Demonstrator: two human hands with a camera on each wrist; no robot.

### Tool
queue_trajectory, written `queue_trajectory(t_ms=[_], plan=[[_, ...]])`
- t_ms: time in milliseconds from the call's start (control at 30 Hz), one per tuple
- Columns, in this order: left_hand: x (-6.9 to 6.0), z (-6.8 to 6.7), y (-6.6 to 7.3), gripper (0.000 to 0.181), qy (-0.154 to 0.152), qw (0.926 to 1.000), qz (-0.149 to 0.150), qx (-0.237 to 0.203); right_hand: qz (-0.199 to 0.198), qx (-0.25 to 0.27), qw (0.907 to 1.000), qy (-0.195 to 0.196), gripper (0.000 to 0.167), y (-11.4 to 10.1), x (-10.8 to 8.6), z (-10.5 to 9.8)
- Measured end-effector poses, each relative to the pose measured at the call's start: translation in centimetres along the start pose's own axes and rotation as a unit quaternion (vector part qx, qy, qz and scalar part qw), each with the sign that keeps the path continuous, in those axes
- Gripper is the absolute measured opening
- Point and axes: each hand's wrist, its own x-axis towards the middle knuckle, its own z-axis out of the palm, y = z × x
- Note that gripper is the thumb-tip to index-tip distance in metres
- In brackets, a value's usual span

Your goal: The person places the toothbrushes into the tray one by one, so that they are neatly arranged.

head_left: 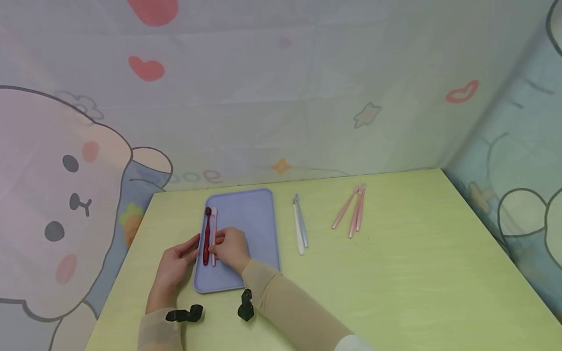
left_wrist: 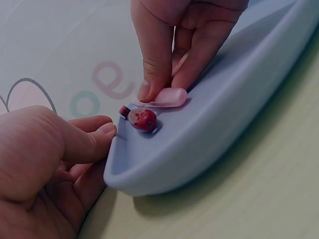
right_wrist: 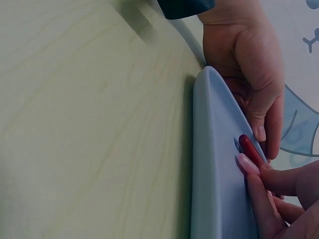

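Note:
On the blue-purple tray [head_left: 259, 224], a dark red toothbrush [head_left: 206, 239] lies along the left side, handle end toward the person. Beside it, to its right, is a pink toothbrush [head_left: 214, 224]. My right hand [head_left: 231, 248] pinches this pink toothbrush by its handle between thumb and fingers, as the left wrist view shows at the handle end [left_wrist: 172, 97]. At the tray's left rim, my left hand [head_left: 173, 265] touches the outer edge with thumb and fingertips, fingers fairly straight. In the right wrist view, part of the left hand [right_wrist: 254, 74] is hidden behind the rim.
Right of the tray, a white toothbrush [head_left: 298, 229] and a light blue toothbrush [head_left: 302, 222] lie close together on the yellow-green table [head_left: 408, 273]. Farther right are several pink toothbrushes [head_left: 354, 214]. A printed cloth [head_left: 307, 97] hangs behind the table's back edge.

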Motion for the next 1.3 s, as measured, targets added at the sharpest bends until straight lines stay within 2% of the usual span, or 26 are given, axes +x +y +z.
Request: queue_trajectory(t_ms=[300,567,1300], plan=[[0.12,0.10,0.18,0.050,0.002,1.0000,0.006,0.003,-0.022,-0.011,0.9997,0.010,0.029,0.12,0.03,0.14],[0.04,0.00,0.24,0.050,0.000,1.0000,0.004,-0.002,-0.033,-0.002,0.9994,-0.004,0.030,0.50,0.52,0.31],[-0.31,-0.04,0.45,0.050,0.002,1.0000,0.002,-0.006,-0.037,-0.024,0.9990,-0.013,0.033,0.58,0.17,-0.06]])
